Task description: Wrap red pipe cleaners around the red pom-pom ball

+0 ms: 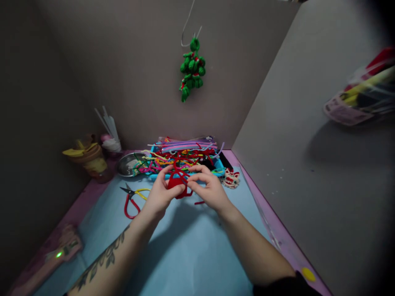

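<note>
A red pipe-cleaner piece (177, 188), with a rounded solid body and loose strands rising from its top, is held up over the blue-covered table. My left hand (163, 190) grips it from the left, with the thumb pressed across its front. On the other side, my right hand (207, 185) is closed at the fingertips around the red strands at the piece's right edge. A short red pipe-cleaner scrap (199, 202) lies on the table below my right hand. Scissors (131, 193) with one red and one yellow handle rest open to the left.
Behind my hands is a blue tray (219, 169) heaped with coloured pipe cleaners. A metal bowl (125, 165) and a pot (94, 160) stand at left, near a pink glue gun (66, 246) with a green light. A green ornament (193, 68) hangs from a wire above.
</note>
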Demonstrator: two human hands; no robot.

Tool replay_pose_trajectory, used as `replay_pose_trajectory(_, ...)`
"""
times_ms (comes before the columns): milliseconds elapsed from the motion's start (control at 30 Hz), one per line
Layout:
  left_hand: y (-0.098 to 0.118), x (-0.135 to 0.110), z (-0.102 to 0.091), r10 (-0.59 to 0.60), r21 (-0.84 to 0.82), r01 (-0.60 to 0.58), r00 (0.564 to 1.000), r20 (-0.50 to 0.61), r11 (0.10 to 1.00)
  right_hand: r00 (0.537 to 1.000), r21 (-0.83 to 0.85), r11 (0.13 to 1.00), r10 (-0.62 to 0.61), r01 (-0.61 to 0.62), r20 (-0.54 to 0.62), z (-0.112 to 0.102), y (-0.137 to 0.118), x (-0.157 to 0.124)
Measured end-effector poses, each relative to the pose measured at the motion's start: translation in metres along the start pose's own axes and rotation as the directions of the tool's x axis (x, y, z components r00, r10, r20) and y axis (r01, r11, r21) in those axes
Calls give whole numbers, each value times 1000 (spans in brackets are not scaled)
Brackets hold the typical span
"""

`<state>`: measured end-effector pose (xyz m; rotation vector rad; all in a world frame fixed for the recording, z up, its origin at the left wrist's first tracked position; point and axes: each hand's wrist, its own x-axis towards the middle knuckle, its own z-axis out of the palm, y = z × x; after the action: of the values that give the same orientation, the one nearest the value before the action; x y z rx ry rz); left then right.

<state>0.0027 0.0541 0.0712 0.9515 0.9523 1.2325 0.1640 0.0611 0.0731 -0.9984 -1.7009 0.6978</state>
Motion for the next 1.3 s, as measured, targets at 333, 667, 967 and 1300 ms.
replay_pose_trajectory(333, 3, -2, -3, -62, -47, 66, 995, 83, 997, 957, -28, 966, -249, 256, 146, -19, 0, 6)
replay_pose_trajectory(667, 9, -6, 2, -89, -37, 94, 990, 109, 995, 942, -5, 956, -288, 294, 172, -20, -6, 6)
replay_pose_trajectory(967, 7, -5, 1, -71, -70, 76, 994, 79, 995, 957, 12, 964, -264, 264, 119, -15, -2, 4)
replay_pose_trajectory(1300, 9, -9, 4, -20, -10, 21, 998, 60, 1000, 960, 38, 969, -247, 244, 129, -11, -1, 3)
